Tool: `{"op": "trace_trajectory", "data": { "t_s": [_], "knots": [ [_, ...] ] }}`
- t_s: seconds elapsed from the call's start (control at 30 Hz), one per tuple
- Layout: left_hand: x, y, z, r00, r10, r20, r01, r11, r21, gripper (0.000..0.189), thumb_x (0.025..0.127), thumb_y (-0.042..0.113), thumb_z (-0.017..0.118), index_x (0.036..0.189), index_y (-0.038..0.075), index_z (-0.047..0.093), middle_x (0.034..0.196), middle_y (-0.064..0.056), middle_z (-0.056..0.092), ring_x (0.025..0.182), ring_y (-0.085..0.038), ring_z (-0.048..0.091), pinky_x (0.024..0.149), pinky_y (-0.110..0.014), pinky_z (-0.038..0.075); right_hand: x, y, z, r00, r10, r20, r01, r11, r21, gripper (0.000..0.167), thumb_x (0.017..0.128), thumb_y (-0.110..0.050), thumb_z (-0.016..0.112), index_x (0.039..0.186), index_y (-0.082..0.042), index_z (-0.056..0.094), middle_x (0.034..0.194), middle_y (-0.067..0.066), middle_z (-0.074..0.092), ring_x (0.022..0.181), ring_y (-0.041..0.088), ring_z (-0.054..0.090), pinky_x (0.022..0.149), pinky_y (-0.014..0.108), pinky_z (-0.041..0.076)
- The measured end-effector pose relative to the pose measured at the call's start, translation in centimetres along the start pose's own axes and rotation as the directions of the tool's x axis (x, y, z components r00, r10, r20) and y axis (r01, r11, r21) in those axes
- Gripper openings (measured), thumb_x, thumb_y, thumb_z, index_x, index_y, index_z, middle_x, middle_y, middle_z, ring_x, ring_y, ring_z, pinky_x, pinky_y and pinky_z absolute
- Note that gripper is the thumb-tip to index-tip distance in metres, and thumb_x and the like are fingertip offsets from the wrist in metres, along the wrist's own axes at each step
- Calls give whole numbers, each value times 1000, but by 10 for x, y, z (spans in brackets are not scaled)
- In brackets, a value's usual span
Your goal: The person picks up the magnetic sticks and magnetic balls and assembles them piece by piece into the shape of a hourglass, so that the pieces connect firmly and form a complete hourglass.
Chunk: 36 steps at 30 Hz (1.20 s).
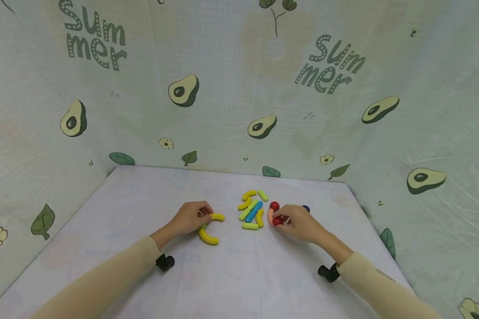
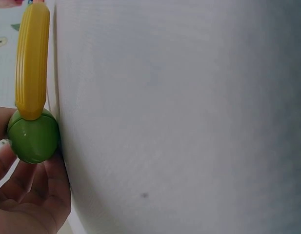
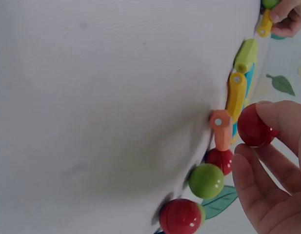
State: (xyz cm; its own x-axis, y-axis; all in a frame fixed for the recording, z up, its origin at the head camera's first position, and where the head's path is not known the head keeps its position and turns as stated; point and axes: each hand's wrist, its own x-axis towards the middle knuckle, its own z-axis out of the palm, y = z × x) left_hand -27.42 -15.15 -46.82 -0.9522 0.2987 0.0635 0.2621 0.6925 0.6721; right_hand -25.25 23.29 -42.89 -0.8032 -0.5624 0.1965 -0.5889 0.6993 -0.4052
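Because a ball rolls so readily, we judge, the right hand [image 1: 301, 223] pinches the red ball [image 3: 251, 126] between thumb and fingers, clamped on it just beside the salmon arc [image 3: 222, 129]. The left hand [image 1: 191, 217] has its thumb and fingers curled round the green ball [image 2: 33, 141], with one end of the yellow arc [image 2: 33, 58] set against it; we take this grip to be for steadying the ball while the arc juts out clear. Between the hands, the lime stick [image 1: 249, 226], the blue stick [image 1: 254, 211] and other pieces lie clustered on the tabletop [image 1: 231, 274], probably there so that either hand can reach them.

We cannot tell whether the second yellow arc [image 1: 217, 217] is joined to the ball (the left hand covers that spot). The right hand hides from the head view another green ball [image 3: 206, 180] and another red ball [image 3: 180, 216], which we make out only from the right wrist. Past its knuckles the blue ball [image 1: 306, 208] is partly covered, and the left wrist view cuts off part of the left hand.
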Motion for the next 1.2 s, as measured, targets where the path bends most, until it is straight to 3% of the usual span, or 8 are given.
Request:
{"op": "trace_trajectory", "data": {
  "t_s": [0.47, 0.63, 0.87, 1.2],
  "knots": [
    [1, -2, 1, 1000, -8, -6, 8, 1000, -2, 7, 99, 16, 76, 106, 18, 74, 97, 4, 70, 89, -13, 64, 81, -32, 58, 34, -28, 23, 998, -2, -55, 8, 993, 115, 26, 92, -9, 84, 117, -3, 77, 108, 5, 76, 91, 19, 70, 83, 35, 63],
    [1, -2, 0, 1000, -9, -17, 9, 1000, 0, 7, 99, 16, 77, 105, 18, 74, 96, 5, 70, 89, -13, 65, 82, -32, 58, 47, -38, 33, 999, 34, -29, -29, 990, 135, 26, 93, -15, 84, 118, -6, 78, 108, 2, 76, 90, 15, 69, 82, 29, 61],
    [1, 1, -1, 1000, -13, -21, 13, 1000, 2, 8, 98, 15, 76, 106, 17, 74, 95, 4, 69, 88, -14, 64, 81, -33, 57, 66, -49, 46, 999, 43, -12, -40, 984, 171, 31, 93, -16, 85, 122, -8, 78, 114, 0, 77, 92, 14, 70, 83, 29, 61],
    [1, 1, -1, 999, -34, -18, 35, 999, 15, 8, 99, 15, 76, 106, 16, 74, 94, 4, 69, 87, -15, 62, 80, -31, 57, 84, -63, 64, 998, 48, 49, -57, 977, 203, 25, 93, -17, 84, 117, -11, 78, 105, -1, 77, 88, 11, 68, 78, 26, 57]
  ]
}}
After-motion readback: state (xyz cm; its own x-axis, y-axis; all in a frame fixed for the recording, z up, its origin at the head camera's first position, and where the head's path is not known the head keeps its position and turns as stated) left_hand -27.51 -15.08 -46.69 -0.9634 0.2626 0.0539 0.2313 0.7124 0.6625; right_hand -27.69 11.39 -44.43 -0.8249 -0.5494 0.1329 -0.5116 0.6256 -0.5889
